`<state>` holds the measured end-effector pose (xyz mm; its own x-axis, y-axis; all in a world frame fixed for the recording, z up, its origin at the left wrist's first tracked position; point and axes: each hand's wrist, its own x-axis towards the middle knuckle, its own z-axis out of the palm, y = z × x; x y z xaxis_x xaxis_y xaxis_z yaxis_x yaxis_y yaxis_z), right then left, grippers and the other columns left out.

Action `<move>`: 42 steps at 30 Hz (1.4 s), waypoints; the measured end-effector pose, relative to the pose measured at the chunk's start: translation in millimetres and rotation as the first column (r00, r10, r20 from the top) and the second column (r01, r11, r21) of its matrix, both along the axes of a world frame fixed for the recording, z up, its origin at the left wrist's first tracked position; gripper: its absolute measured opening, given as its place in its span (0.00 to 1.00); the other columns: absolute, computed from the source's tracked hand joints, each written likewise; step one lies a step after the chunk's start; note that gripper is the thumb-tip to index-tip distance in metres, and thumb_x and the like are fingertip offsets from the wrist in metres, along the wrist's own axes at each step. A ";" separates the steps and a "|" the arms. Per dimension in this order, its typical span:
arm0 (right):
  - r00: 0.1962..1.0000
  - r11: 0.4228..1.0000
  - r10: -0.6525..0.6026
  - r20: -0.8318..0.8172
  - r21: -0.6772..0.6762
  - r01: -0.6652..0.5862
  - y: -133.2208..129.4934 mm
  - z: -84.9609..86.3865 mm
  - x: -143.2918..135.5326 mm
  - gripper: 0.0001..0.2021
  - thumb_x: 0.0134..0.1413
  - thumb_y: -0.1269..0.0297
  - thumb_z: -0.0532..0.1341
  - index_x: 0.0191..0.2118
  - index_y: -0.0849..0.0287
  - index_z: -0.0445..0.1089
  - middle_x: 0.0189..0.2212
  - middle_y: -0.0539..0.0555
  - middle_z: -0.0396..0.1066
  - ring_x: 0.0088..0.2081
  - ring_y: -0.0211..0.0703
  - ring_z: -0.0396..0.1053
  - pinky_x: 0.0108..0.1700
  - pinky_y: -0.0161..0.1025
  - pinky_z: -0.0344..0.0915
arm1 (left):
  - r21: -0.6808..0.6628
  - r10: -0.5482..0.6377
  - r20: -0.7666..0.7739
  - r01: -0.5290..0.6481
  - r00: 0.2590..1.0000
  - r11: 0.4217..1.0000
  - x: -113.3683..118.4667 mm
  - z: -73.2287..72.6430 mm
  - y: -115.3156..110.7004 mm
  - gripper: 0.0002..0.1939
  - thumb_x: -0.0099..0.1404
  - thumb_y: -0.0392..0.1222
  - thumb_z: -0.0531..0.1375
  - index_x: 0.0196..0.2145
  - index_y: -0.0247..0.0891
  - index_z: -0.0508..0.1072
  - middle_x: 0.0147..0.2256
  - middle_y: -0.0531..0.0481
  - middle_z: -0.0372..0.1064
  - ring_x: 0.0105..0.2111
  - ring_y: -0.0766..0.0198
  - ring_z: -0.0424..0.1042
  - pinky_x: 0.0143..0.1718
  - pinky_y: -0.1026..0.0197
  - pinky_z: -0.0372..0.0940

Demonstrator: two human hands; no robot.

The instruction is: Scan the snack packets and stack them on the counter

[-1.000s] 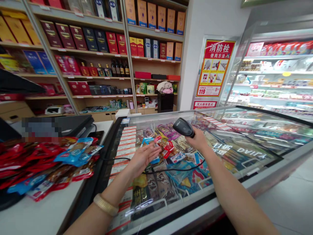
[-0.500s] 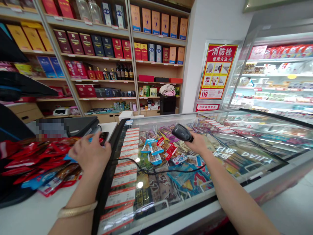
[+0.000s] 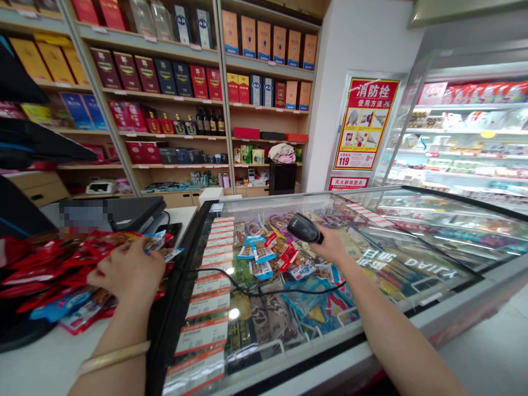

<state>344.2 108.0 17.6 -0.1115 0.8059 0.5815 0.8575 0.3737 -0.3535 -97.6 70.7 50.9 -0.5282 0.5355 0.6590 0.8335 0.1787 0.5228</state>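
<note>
My left hand, a bangle on its wrist, reaches over the right side of a pile of red snack packets. Its fingers are spread and bent, their tips among the packets; no packet shows firmly gripped. Just beyond it lies a blue-and-white packet. My right hand is closed around a black barcode scanner, held above the glass-topped freezer with its head pointing left. Several small blue and red snack packets lie loose on the glass below, left of the scanner.
A black cable runs across the glass. Price labels line the freezer's left edge. A dark device stands behind the pile. Shelves of boxes fill the back wall, and a lit display fridge stands at right.
My left hand has moved left and slightly down, from the counter's right edge onto the packet pile. The scanner in my right hand has shifted slightly left.
</note>
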 end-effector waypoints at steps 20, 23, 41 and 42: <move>0.925 0.922 0.379 -0.023 0.096 -0.376 -24.2 8.2 -43.2 0.09 0.45 0.63 0.65 0.36 0.57 0.72 0.34 0.55 0.76 0.36 0.46 0.73 0.40 0.38 0.67 | 0.247 -0.584 0.746 0.682 0.319 0.688 75.4 -16.9 14.9 0.20 0.56 0.41 0.61 0.47 0.35 0.71 0.35 0.46 0.76 0.33 0.59 0.78 0.39 0.52 0.74; 0.901 0.899 0.434 -0.011 0.072 -0.432 -27.3 7.9 -52.4 0.09 0.46 0.62 0.66 0.35 0.57 0.71 0.32 0.54 0.76 0.35 0.46 0.73 0.39 0.37 0.67 | 0.112 -0.641 0.617 0.756 0.456 0.645 80.4 -21.8 16.4 0.20 0.54 0.47 0.61 0.43 0.36 0.74 0.36 0.46 0.77 0.35 0.55 0.77 0.41 0.52 0.73; 0.900 0.898 0.429 0.076 0.073 -0.434 -23.8 0.2 -66.1 0.08 0.47 0.61 0.65 0.34 0.56 0.69 0.30 0.54 0.74 0.34 0.46 0.72 0.36 0.36 0.65 | -0.134 -0.793 0.263 0.835 0.550 0.534 103.9 -35.4 21.5 0.20 0.57 0.49 0.53 0.41 0.38 0.76 0.41 0.44 0.77 0.42 0.52 0.74 0.48 0.54 0.67; 0.900 0.897 0.431 0.071 0.074 -0.436 -23.5 0.1 -65.7 0.08 0.47 0.61 0.65 0.34 0.56 0.69 0.30 0.54 0.74 0.34 0.46 0.72 0.36 0.36 0.65 | -0.127 -0.794 0.266 0.836 0.547 0.534 104.1 -35.3 21.3 0.20 0.57 0.49 0.53 0.41 0.38 0.76 0.41 0.43 0.77 0.43 0.52 0.74 0.48 0.53 0.67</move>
<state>278.4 84.5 17.7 -0.4698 0.6180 0.6303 0.6197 0.7394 -0.2631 6.4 91.9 15.6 0.1316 0.8973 0.4214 0.5835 -0.4138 0.6988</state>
